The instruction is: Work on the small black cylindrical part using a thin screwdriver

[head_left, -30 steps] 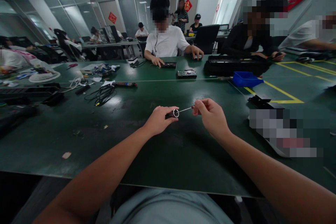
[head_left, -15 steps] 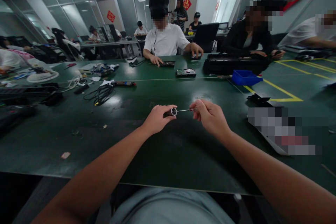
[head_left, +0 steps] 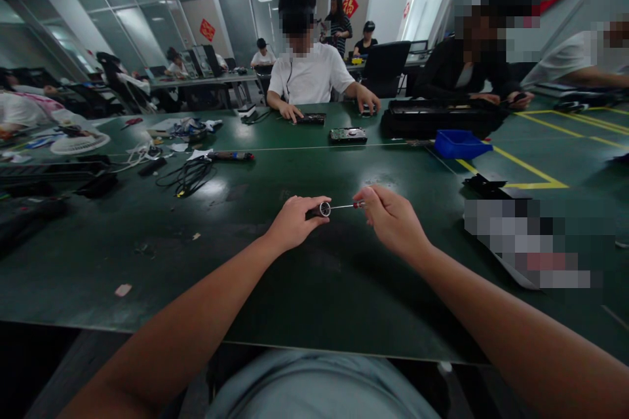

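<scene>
My left hand (head_left: 293, 222) is closed round a small dark cylinder with a silver ring end (head_left: 322, 209), held just above the green table (head_left: 304, 288). My right hand (head_left: 393, 219) pinches a thin screwdriver (head_left: 344, 206) by its handle. The screwdriver's metal shaft points left and its tip meets the cylinder's silver end. Both hands hover near the middle of the table, a short gap between them.
A blue bin (head_left: 459, 144) and black parts (head_left: 484, 183) lie at right, with a blurred-out object (head_left: 525, 245) beside them. Black cables (head_left: 189, 177) and another screwdriver (head_left: 230, 156) lie at left. A hard drive (head_left: 348, 135) sits further off. Several people work across the table.
The screwdriver's shaft has levelled out and my right hand has shifted slightly left and up toward the cylinder. My left hand has hardly moved.
</scene>
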Available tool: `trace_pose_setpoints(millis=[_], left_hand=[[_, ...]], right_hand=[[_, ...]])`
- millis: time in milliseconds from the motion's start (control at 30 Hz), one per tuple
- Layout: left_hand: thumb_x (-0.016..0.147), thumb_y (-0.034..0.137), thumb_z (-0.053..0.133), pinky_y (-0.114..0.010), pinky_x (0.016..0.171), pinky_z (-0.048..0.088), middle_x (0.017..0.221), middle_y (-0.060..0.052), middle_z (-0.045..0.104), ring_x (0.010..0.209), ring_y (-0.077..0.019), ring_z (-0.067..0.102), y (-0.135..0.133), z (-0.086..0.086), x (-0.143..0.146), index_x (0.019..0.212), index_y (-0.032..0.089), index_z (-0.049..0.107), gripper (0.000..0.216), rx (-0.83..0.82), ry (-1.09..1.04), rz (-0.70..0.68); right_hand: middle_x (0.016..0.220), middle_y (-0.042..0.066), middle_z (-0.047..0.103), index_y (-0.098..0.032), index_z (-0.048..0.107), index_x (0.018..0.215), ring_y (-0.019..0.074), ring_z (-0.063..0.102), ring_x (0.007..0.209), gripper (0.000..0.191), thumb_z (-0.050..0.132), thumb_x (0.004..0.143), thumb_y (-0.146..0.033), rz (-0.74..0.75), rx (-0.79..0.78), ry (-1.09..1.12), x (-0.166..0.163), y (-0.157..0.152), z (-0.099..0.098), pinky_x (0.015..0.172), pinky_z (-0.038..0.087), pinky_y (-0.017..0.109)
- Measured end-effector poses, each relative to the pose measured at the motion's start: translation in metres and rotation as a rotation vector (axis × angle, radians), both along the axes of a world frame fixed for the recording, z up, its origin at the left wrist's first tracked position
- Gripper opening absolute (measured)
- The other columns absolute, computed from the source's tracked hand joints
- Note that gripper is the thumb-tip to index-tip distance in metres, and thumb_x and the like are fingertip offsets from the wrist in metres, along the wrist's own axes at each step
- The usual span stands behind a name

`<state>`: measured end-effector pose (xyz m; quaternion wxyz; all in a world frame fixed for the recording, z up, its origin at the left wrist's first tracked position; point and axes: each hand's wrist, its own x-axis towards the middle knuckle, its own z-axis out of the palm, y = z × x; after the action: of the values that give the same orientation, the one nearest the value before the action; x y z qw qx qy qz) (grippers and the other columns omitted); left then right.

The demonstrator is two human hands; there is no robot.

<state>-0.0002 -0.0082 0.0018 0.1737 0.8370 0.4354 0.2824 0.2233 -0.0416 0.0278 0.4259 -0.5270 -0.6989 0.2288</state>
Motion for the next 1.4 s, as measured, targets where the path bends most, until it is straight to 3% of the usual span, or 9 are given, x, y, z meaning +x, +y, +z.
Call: trace_pose_setpoints(millis=[267, 467, 533, 633, 800, 967, 1067, 1233, 1400], left_hand=[[0.089, 0.031, 0.069, -0.043, 0.097, 0.043, 0.115, -0.003, 0.071, 0.101, -0.0235, 0.063, 0.000, 0.001, 0.000, 0.128, 0.027, 0.063, 0.039, -0.002, 0.004, 0.011], [0.089, 0.031, 0.069, -0.043, 0.096, 0.044, 0.116, -0.003, 0.071, 0.101, -0.0233, 0.063, 0.002, -0.002, -0.001, 0.128, 0.028, 0.063, 0.039, -0.002, 0.013, 0.001], [0.089, 0.031, 0.069, -0.042, 0.096, 0.044, 0.116, -0.003, 0.071, 0.101, -0.0233, 0.063, 0.003, -0.002, -0.001, 0.127, 0.027, 0.064, 0.039, -0.003, 0.013, 0.007], [0.090, 0.032, 0.068, -0.042, 0.096, 0.043, 0.115, -0.004, 0.071, 0.102, -0.0238, 0.063, 0.003, 0.000, -0.001, 0.128, 0.027, 0.063, 0.039, -0.015, 0.020, 0.011], [0.090, 0.032, 0.067, -0.042, 0.097, 0.043, 0.117, -0.005, 0.070, 0.104, -0.0236, 0.062, 0.002, 0.007, -0.001, 0.130, 0.027, 0.061, 0.041, -0.023, -0.002, 0.024], [0.092, 0.031, 0.065, -0.050, 0.107, 0.034, 0.122, -0.003, 0.068, 0.114, -0.0238, 0.058, 0.006, 0.008, -0.003, 0.133, 0.031, 0.058, 0.042, 0.034, 0.096, -0.075], [0.092, 0.032, 0.065, -0.055, 0.110, 0.029, 0.123, -0.002, 0.067, 0.114, -0.0251, 0.057, 0.010, 0.004, -0.005, 0.134, 0.032, 0.057, 0.043, -0.007, 0.172, -0.046], [0.092, 0.033, 0.064, -0.054, 0.112, 0.029, 0.128, -0.003, 0.066, 0.116, -0.0247, 0.057, 0.010, 0.002, -0.005, 0.135, 0.032, 0.057, 0.043, -0.015, 0.158, -0.025], [0.092, 0.033, 0.065, -0.058, 0.115, 0.022, 0.132, -0.002, 0.064, 0.120, -0.0256, 0.055, 0.007, 0.004, -0.003, 0.135, 0.032, 0.056, 0.044, -0.028, 0.146, -0.037]], right_hand=[[0.078, 0.002, 0.065, -0.023, 0.060, 0.117, 0.0188, 0.059, 0.066, 0.029, 0.044, 0.097, -0.037, -0.002, -0.007, 0.028, -0.001, 0.001, -0.003, 0.059, 0.042, 0.032], [0.067, 0.000, 0.057, -0.023, 0.064, 0.099, 0.0172, 0.055, 0.060, 0.029, 0.040, 0.098, -0.039, 0.013, -0.074, 0.053, -0.001, 0.000, -0.002, 0.058, 0.041, 0.032], [0.069, -0.001, 0.058, -0.023, 0.062, 0.104, 0.0169, 0.055, 0.061, 0.026, 0.042, 0.097, -0.038, -0.005, -0.084, 0.082, -0.003, 0.000, -0.002, 0.058, 0.042, 0.032], [0.074, 0.000, 0.061, -0.022, 0.058, 0.105, 0.0174, 0.059, 0.067, 0.020, 0.054, 0.092, -0.037, -0.011, -0.113, 0.257, -0.006, 0.001, -0.004, 0.065, 0.047, 0.033], [0.074, 0.003, 0.063, -0.020, 0.062, 0.087, 0.0176, 0.061, 0.067, 0.027, 0.060, 0.089, -0.047, 0.034, -0.343, 0.755, -0.007, 0.015, -0.012, 0.073, 0.056, 0.038], [0.059, 0.001, 0.053, -0.021, 0.061, 0.072, 0.0152, 0.051, 0.054, 0.031, 0.057, 0.093, -0.044, -0.027, -0.504, 0.974, -0.004, 0.026, -0.022, 0.064, 0.057, 0.037], [0.065, 0.000, 0.056, -0.021, 0.063, 0.075, 0.0139, 0.052, 0.056, 0.028, 0.062, 0.090, -0.044, -0.092, -0.408, 0.941, -0.006, 0.026, -0.023, 0.061, 0.055, 0.032], [0.072, 0.000, 0.061, -0.020, 0.063, 0.080, 0.0131, 0.057, 0.061, 0.030, 0.063, 0.088, -0.049, -0.105, -0.253, 0.809, -0.009, 0.023, -0.023, 0.063, 0.054, 0.031], [0.073, 0.002, 0.064, -0.020, 0.062, 0.086, 0.0154, 0.061, 0.065, 0.033, 0.055, 0.093, -0.051, -0.095, -0.112, 0.505, -0.005, 0.019, -0.022, 0.065, 0.051, 0.033]])
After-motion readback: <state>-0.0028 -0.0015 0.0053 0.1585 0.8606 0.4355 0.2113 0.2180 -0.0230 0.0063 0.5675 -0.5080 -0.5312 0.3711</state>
